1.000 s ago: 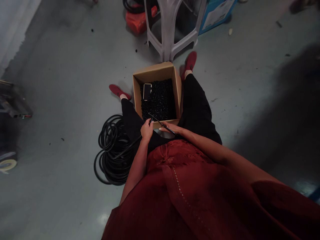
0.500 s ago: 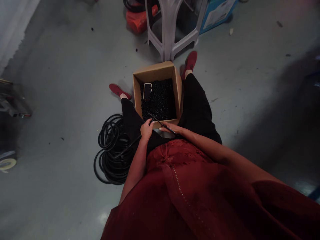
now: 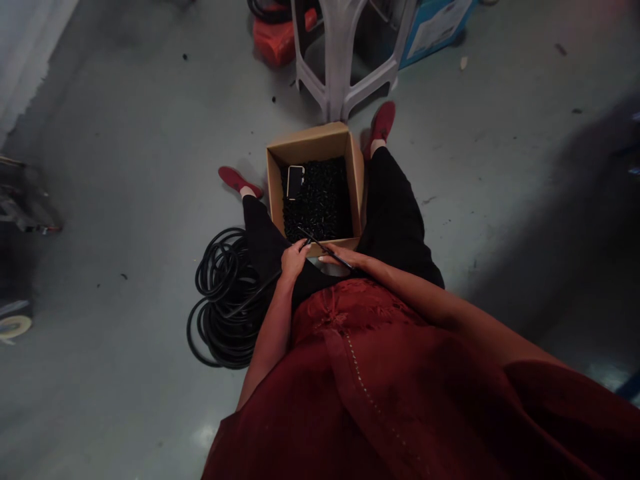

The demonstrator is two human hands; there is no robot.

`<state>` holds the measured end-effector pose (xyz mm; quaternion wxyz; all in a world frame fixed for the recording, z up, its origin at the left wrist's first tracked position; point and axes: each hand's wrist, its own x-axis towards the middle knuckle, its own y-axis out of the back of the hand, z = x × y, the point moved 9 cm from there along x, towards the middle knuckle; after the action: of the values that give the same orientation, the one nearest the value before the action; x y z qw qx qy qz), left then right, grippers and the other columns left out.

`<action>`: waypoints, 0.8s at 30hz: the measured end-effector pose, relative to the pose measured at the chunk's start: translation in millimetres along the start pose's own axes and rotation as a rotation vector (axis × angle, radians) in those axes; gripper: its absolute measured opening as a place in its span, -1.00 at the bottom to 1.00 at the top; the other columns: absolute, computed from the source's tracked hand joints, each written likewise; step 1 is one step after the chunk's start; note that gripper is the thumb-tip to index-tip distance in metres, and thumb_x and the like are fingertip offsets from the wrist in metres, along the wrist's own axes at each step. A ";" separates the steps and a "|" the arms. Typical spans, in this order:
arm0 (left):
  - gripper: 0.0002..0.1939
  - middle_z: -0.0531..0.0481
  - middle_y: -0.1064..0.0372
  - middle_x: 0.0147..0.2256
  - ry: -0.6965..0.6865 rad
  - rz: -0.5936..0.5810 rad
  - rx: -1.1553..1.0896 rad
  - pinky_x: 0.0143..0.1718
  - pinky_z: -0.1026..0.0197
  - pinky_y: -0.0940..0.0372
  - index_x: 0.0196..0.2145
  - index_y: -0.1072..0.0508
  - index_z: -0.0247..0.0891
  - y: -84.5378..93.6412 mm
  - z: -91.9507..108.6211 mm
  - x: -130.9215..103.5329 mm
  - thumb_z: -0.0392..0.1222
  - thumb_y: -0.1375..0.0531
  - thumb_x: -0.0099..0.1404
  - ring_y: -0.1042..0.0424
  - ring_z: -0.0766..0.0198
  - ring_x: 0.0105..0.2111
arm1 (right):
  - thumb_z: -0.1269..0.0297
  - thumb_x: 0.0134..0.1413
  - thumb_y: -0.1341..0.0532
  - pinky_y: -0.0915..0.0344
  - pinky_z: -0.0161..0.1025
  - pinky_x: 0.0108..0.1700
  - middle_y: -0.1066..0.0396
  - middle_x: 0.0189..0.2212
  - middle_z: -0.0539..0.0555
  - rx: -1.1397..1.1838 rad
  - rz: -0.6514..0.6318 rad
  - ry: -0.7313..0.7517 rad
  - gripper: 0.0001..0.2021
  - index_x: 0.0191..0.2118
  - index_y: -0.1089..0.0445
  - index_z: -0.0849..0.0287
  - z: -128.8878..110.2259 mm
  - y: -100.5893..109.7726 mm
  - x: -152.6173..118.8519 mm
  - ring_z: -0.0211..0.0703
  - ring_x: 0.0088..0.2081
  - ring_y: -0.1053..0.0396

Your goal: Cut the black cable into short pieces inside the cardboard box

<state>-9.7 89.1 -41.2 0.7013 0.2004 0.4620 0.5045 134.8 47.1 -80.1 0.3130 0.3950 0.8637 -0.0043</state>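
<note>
My left hand [image 3: 294, 260] is closed round the end of a black hose [image 3: 260, 291], which runs back to a coil on the floor beside my left leg. My right hand [image 3: 342, 255] grips a long thin dark tool [image 3: 313, 238] with a blade-like tip; its exact kind is too small to tell. The tool slants up and left, its tip just past the left fingers. Both hands are over the near edge of an open cardboard box [image 3: 356, 180]. Short black pieces [image 3: 323, 193] fill its bottom, with a phone [image 3: 295, 183] lying on them.
The box stands between my feet. Beyond it are a grey plastic stool [image 3: 338, 73], a red object [image 3: 277, 41] and a blue box [image 3: 437, 30]. A coil of black hose [image 3: 220, 267] lies to the left. A roll of tape [image 3: 15, 327] is at the far left.
</note>
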 end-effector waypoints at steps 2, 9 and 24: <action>-0.62 0.00 -0.51 -0.05 -0.003 -0.009 0.008 -0.02 0.22 -0.29 0.07 -0.46 -0.10 0.1 0.5 -0.4 -0.07 -0.11 0.32 -0.48 0.21 -0.08 | -0.04 0.19 -0.12 -0.22 -0.12 0.13 -0.28 0.18 0.20 -0.019 0.009 -0.015 -0.34 0.30 -0.06 0.18 1.6 0.0 1.1 0.03 0.15 -0.28; -0.61 -0.02 -0.51 -0.05 -0.039 -0.016 0.037 -0.06 0.24 -0.30 0.08 -0.44 -0.13 -3.1 2.0 -0.2 -0.05 -0.08 0.34 -0.48 0.20 -0.07 | 0.04 0.22 -0.11 -0.27 -0.12 0.03 -0.38 0.08 0.22 -0.126 0.063 -0.075 -0.49 0.19 -0.23 0.21 6.9 4.5 4.0 0.08 0.05 -0.36; -0.58 -0.13 -0.48 -0.03 -0.041 -0.044 0.260 -0.10 0.18 -0.27 0.12 -0.37 -0.13 -5.8 10.2 -3.5 -0.03 -0.03 0.36 -0.46 0.07 -0.04 | 0.21 0.17 -0.11 -0.27 -0.22 -0.12 -0.48 -0.07 0.20 -0.322 0.121 -0.131 -0.59 0.12 -0.28 0.18 2.1 11.9 -0.5 0.07 -0.07 -0.43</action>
<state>1.8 85.5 -39.0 0.6897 0.2898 0.5132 0.4206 144.4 54.4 -78.6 0.4273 0.3898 0.8058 0.1271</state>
